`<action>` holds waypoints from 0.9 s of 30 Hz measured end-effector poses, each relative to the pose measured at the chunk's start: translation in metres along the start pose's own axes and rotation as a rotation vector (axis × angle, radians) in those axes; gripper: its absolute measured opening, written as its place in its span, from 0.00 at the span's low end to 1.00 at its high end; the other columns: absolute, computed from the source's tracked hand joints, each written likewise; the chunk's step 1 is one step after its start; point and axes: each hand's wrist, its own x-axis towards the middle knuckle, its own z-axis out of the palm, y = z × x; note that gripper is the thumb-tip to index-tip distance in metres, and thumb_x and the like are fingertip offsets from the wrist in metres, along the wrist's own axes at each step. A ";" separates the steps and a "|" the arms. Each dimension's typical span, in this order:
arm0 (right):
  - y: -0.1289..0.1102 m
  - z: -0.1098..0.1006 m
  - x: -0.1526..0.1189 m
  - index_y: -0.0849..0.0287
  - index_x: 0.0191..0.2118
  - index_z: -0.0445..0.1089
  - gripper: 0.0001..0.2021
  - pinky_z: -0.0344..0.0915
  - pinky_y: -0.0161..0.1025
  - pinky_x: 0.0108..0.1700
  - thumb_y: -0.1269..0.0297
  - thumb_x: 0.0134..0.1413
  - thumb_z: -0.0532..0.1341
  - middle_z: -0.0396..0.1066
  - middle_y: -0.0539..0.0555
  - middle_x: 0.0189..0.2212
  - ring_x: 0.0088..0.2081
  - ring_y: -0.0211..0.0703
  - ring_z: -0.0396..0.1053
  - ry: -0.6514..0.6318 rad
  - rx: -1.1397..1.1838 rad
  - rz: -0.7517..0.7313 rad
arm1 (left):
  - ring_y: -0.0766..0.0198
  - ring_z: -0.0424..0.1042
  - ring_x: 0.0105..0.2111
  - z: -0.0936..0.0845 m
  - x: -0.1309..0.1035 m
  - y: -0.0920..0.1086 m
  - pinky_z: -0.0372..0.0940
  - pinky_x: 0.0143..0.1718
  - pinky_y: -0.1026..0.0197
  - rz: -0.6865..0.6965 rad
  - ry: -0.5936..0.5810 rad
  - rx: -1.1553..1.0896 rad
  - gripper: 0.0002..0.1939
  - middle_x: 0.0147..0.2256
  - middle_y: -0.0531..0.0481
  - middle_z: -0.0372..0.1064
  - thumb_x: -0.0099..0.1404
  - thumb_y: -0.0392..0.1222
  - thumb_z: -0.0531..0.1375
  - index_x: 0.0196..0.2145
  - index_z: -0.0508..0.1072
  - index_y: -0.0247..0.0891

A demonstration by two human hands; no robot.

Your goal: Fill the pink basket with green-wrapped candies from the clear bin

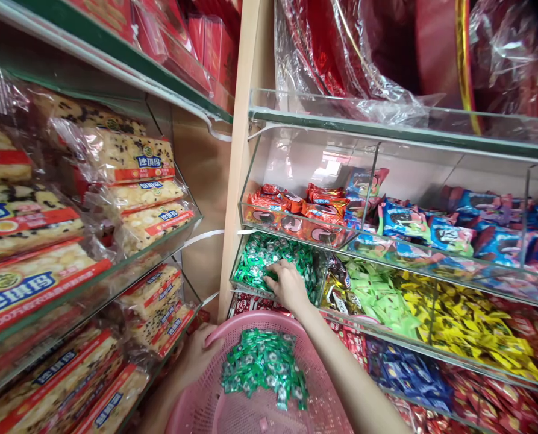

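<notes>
My left hand [209, 342] grips the rim of a pink plastic basket [238, 319] at its upper left side. Inside the basket lies a heap of green-wrapped candies [264, 364], with a small pink piece near the bottom. My right hand [287, 283] reaches over the basket into a clear shelf bin [319, 283] of the same green candies [253, 256]. Its thumb and forefinger show slightly apart against the candies; the other fingers are mostly hidden, and no candy shows in its grasp.
Packaged sachima bars [133, 157] fill glass shelves on the left. A wooden post [232, 181] stands at the corner. Red-wrapped snacks [325, 205] and blue packets [404, 223] lie above; light green candies [377, 292] and yellow candies [467, 319] sit to the right.
</notes>
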 end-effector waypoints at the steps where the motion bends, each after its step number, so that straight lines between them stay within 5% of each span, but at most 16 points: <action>1: 0.000 0.001 0.000 0.58 0.42 0.71 0.11 0.58 0.39 0.43 0.62 0.53 0.59 0.67 0.57 0.38 0.43 0.47 0.62 -0.013 -0.008 0.032 | 0.58 0.69 0.33 0.000 0.000 0.000 0.62 0.36 0.60 -0.004 -0.001 -0.005 0.13 0.31 0.48 0.70 0.58 0.45 0.55 0.31 0.75 0.34; 11: 0.001 0.004 0.002 0.57 0.41 0.70 0.10 0.55 0.36 0.42 0.64 0.51 0.59 0.67 0.55 0.39 0.43 0.45 0.61 -0.109 0.047 0.179 | 0.58 0.70 0.35 0.004 0.002 -0.015 0.63 0.39 0.60 -0.011 -0.011 -0.031 0.16 0.33 0.48 0.71 0.60 0.47 0.55 0.37 0.75 0.34; 27: -0.003 0.001 0.007 0.53 0.49 0.66 0.20 0.55 0.38 0.42 0.66 0.47 0.62 0.65 0.54 0.41 0.43 0.45 0.61 -0.181 -0.020 0.205 | 0.56 0.70 0.35 0.000 0.002 -0.004 0.63 0.38 0.58 -0.017 -0.014 0.011 0.14 0.32 0.48 0.70 0.58 0.44 0.55 0.36 0.76 0.34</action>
